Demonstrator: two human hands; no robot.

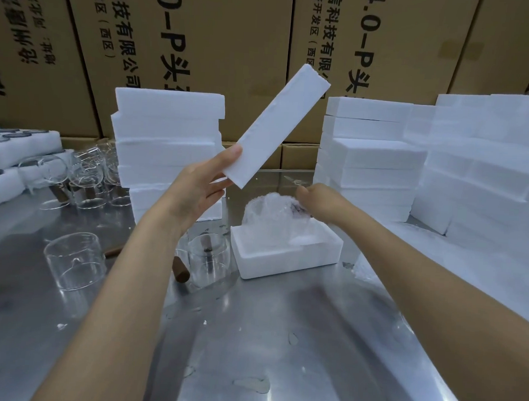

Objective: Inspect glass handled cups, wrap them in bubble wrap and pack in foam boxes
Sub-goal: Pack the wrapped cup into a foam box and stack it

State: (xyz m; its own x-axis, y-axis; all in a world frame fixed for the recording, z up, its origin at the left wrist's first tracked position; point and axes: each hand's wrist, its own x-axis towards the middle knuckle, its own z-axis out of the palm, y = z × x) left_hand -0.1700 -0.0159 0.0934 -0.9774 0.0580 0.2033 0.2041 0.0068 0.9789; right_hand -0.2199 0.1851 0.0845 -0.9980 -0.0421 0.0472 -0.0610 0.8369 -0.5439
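Head view: open foam box [284,256] sits on the steel worktop [280,339], taking it as the landmark. Bubble-wrapped cup [271,214] stands in the box's far-left part, wrap bunched on top, so it looks already seated rather than in transit.

Right hand [321,200] is on the top right of the bundle, fingers curled and pinching the loose wrap. Probably tucking it down so the lid can close flat. A clear sliver shows just beyond the fingers; can't tell if it's tape or wrap.

Left hand [196,190] is up and left of the box, well clear of it, holding a foam lid [276,127] by its lower end, thumb on one face, fingers on the other. Lid is tilted up and away to the right, so it's staged for closing while staying out of the right hand's way.

Unwrapped glass cups with dark wooden handles: one [207,264] just left of the box, another [73,261] further left, a cluster [86,178] far left behind. All within reach as the next pieces.

Foam stacks: one [168,146] behind-left of the box, more [369,163] behind-right. Printed cartons [173,42] form the back wall.

Judgement: wrap done for this cup, lidding is the next step. Risk is bunched wrap holding the lid proud.
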